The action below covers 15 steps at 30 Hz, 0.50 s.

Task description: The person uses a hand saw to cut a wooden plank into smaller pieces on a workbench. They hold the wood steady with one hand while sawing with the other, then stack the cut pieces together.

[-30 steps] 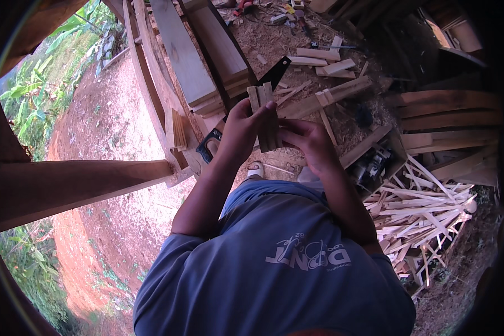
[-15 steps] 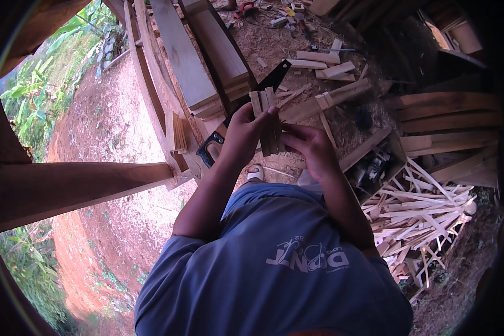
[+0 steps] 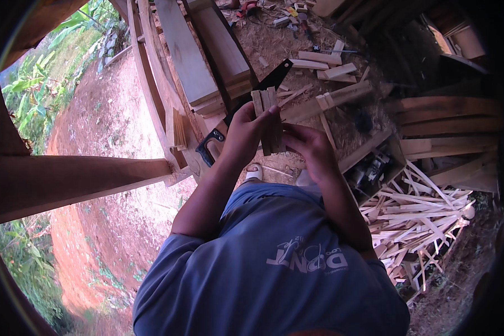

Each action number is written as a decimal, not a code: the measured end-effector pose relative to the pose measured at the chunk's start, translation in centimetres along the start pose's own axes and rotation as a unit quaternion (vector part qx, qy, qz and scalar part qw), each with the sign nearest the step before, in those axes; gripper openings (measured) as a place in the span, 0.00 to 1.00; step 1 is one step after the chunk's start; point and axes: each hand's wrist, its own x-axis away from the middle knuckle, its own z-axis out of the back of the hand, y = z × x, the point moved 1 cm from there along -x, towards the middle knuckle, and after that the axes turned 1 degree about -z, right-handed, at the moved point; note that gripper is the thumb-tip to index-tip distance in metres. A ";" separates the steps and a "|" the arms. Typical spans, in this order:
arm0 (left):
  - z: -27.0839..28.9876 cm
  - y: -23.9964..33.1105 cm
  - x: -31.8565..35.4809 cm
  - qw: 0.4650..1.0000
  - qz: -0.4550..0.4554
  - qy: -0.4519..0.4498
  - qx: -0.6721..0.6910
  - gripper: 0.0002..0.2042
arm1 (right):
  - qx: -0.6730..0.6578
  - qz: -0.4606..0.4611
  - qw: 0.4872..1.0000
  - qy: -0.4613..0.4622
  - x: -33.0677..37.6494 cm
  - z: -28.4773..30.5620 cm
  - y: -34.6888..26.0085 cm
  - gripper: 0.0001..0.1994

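In front of my body, a small bundle of short wooden pieces [image 3: 270,126] stands roughly upright, its pieces lying side by side. My left hand [image 3: 245,130] is closed round its left side, with the thumb across the front. On the right, my right hand [image 3: 310,144] pinches the bundle's lower edge; some fingertips are hidden behind the wood. Beyond my left hand lies a handsaw [image 3: 275,76] with a dark blade and a black handle, partly covered by that hand and the wood.
Long planks [image 3: 187,61] lie at the far left beside a wooden beam [image 3: 84,182]. Offcuts [image 3: 336,71] and tools are scattered on the ground ahead. To my right are a box with a dark machine [image 3: 375,167], a heap of thin wood strips [image 3: 417,215] and stacked boards [image 3: 448,126].
Both hands keep their hold on the wooden pieces with almost no movement. The whole view has shifted very slightly.
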 end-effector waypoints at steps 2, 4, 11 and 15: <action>0.0 0.0 -0.2 1.000 -0.003 0.004 0.002 0.12 | 0.007 0.002 1.000 -0.008 0.0 -0.2 -0.4 0.20; 0.0 0.2 0.1 1.000 0.008 0.008 -0.011 0.12 | 0.021 0.005 1.000 -0.013 0.1 -0.4 -0.9 0.20; -0.7 0.2 -0.1 0.999 0.022 0.036 -0.035 0.12 | 0.017 -0.001 1.000 0.005 -0.3 -1.3 -0.5 0.19; -0.1 -0.8 -0.6 0.998 -0.004 0.035 -0.047 0.12 | 0.016 0.001 1.000 0.005 -0.4 -1.8 -0.6 0.19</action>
